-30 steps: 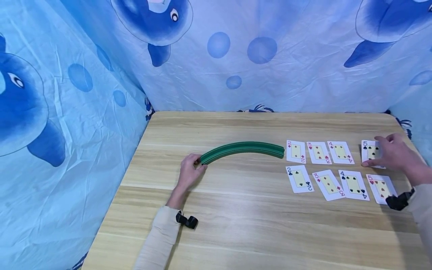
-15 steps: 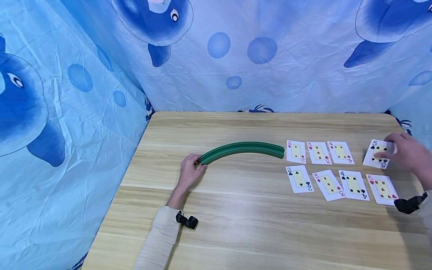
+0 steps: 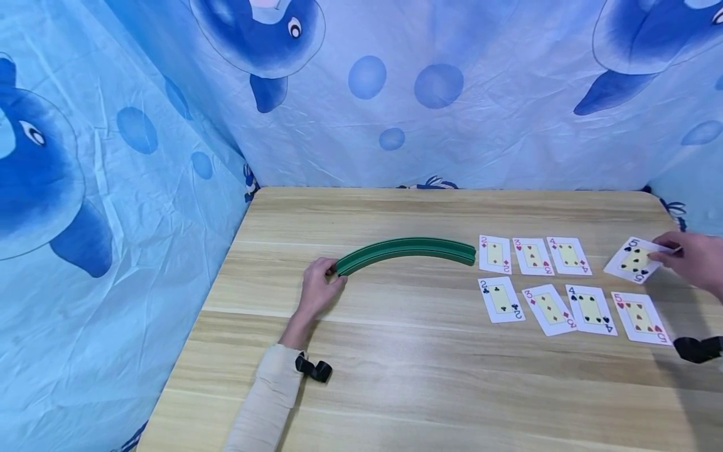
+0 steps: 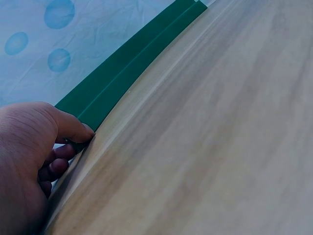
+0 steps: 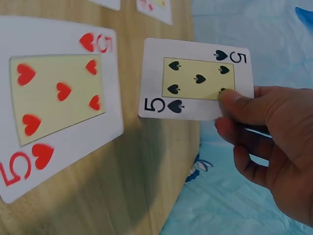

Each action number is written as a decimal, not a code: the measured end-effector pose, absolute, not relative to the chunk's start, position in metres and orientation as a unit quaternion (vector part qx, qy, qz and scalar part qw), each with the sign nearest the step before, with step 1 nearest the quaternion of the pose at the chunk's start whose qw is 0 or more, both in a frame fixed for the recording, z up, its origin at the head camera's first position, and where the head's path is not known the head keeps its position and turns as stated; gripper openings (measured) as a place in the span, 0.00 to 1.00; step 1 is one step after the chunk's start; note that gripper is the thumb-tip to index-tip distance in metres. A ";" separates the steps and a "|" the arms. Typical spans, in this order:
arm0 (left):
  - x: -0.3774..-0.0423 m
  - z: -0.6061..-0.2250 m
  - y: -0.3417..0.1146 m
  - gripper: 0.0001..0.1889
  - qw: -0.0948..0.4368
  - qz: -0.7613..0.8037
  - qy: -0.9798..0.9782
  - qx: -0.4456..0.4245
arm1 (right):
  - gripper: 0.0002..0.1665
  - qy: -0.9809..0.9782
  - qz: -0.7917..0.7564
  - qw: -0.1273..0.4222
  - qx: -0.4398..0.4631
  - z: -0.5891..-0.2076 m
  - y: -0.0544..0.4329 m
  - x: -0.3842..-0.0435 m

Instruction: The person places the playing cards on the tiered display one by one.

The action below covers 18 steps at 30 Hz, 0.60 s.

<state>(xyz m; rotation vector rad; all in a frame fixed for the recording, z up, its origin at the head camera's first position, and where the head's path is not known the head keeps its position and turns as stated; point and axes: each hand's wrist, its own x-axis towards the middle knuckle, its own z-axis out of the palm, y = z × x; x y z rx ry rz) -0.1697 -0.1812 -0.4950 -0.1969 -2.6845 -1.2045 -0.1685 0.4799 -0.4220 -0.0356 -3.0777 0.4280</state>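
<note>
My left hand [image 3: 319, 284] grips the left end of a curved green card holder [image 3: 407, 247], a grooved strip standing on the table; in the left wrist view the thumb [image 4: 73, 128] presses its near face. At the table's right side my right hand [image 3: 695, 258] pinches the five of spades [image 5: 199, 78] between thumb and fingers, thumb on its face. That card is tilted, and in the right wrist view it appears lifted off the wood. Nearest to it lies the five of hearts [image 3: 641, 318], face up.
Further face-up cards lie right of the holder: the two of diamonds [image 3: 494, 254], three of hearts [image 3: 533, 257] and four of diamonds [image 3: 568, 256] behind, the two of clubs [image 3: 501, 300], three of diamonds [image 3: 550, 310] and four of spades [image 3: 591, 310] in front. Blue curtains [image 3: 316, 144] border the table.
My right hand has picked up the five of spades from the back row, shifting right and turning the card clockwise. The left hand and the green holder have stayed put.
</note>
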 end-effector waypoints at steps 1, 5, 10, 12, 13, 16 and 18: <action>-0.170 -0.495 -0.181 0.17 0.097 -0.405 -0.907 -0.067 | 0.15 -0.989 0.144 0.015 -0.011 -0.421 0.480 -0.168; -0.169 -0.494 -0.181 0.17 0.098 -0.406 -0.906 -0.067 | 0.14 -0.987 0.162 0.020 -0.001 -0.413 0.474 -0.169; -0.168 -0.494 -0.182 0.17 0.093 -0.412 -0.904 -0.064 | 0.15 -0.988 0.147 0.032 0.019 -0.396 0.457 -0.172; -0.169 -0.495 -0.182 0.17 0.090 -0.414 -0.904 -0.063 | 0.15 -0.990 0.136 0.035 0.027 -0.388 0.448 -0.172; -0.169 -0.495 -0.182 0.17 0.088 -0.415 -0.903 -0.062 | 0.16 -0.990 0.129 0.036 0.033 -0.385 0.442 -0.172; -0.169 -0.494 -0.182 0.17 0.086 -0.419 -0.902 -0.062 | 0.16 -0.991 0.104 0.053 0.065 -0.377 0.426 -0.174; -0.169 -0.494 -0.182 0.16 0.084 -0.421 -0.901 -0.061 | 0.15 -0.989 0.094 0.071 0.090 -0.373 0.414 -0.176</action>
